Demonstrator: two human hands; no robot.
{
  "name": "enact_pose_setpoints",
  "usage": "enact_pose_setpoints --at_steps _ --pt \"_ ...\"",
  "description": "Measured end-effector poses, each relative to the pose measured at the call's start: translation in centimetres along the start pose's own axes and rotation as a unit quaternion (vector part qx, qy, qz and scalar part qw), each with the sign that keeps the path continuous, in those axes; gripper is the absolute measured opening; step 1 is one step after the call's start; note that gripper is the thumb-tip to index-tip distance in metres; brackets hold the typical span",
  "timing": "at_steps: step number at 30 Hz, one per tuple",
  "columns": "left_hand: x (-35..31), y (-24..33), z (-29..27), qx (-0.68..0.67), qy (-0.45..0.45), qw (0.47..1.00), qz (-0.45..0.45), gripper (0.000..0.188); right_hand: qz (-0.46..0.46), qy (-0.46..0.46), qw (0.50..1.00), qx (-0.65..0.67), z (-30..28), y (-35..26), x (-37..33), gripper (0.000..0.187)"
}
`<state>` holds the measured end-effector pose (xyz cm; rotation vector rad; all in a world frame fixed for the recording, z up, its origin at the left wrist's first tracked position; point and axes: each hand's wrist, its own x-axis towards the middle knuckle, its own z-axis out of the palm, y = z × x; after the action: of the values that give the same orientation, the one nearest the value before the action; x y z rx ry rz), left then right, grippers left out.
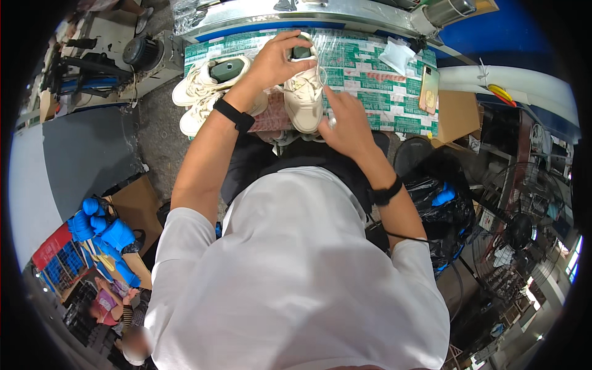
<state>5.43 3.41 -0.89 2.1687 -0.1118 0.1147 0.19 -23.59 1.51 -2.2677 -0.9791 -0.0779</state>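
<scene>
A cream lace-up sneaker (304, 111) with a dark green insole lies toe toward me on the table covering. My left hand (271, 61) grips it by the heel and collar, fingers over the far end and thumb across the opening. Beside its right side is my right hand (350, 123), index finger and thumb apart near the sole edge; the other fingers are mostly hidden. A loop of lace (323, 76) stands out by the index fingertip. To the left lie two more cream sneakers (225, 71), one partly behind my left forearm.
The table covering (364, 92) is green-and-white printed sheeting under clear film. On it lie a small white packet (396, 57) and a phone (428, 89) at the right. A metal machine rail (364, 18) runs along the back. A black fan (521, 231) stands far right.
</scene>
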Motion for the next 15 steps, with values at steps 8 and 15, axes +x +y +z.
enact_pose_setpoints --at_steps 8,15 --pt "0.2 0.7 0.1 0.058 0.014 0.998 0.010 0.051 0.003 -0.005 1.000 -0.031 -0.9 -4.6 0.2 0.071" --pt "0.2 0.0 1.1 0.037 0.038 0.998 0.027 0.052 -0.023 -0.021 0.997 -0.066 2.9 -3.6 2.3 0.070"
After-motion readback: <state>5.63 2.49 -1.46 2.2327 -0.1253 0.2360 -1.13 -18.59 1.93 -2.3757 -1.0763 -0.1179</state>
